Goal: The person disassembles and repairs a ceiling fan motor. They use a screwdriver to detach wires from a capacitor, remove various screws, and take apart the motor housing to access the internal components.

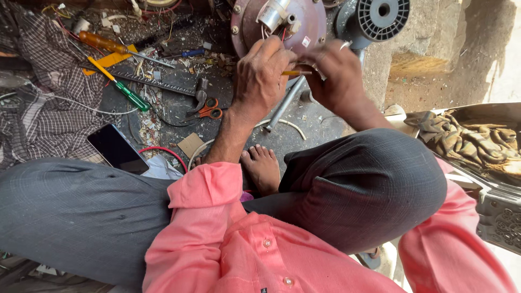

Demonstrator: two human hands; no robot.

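A thin yellow wire [290, 72] is pinched between the left hand [264, 76] and right hand [335, 73], fingers closed narrow on it, just below the motor [309, 24]. Scissors [209, 108] and screwdrivers [116, 84] are scattered left.

A cluttered dark work floor seen from above. At upper left lies a long screwdriver with an amber handle [102, 42], and just below it a screwdriver with a green handle and yellow shaft [126, 92]. A small pair of orange-handled scissors [208, 111] rests near the middle. A black smartphone with a dark screen [117, 148] lies beside a checked grey cloth [43, 116]. A black ribbed plastic spool [375, 17] stands at top right, and a crumpled brown rag [472, 140] sits at far right.
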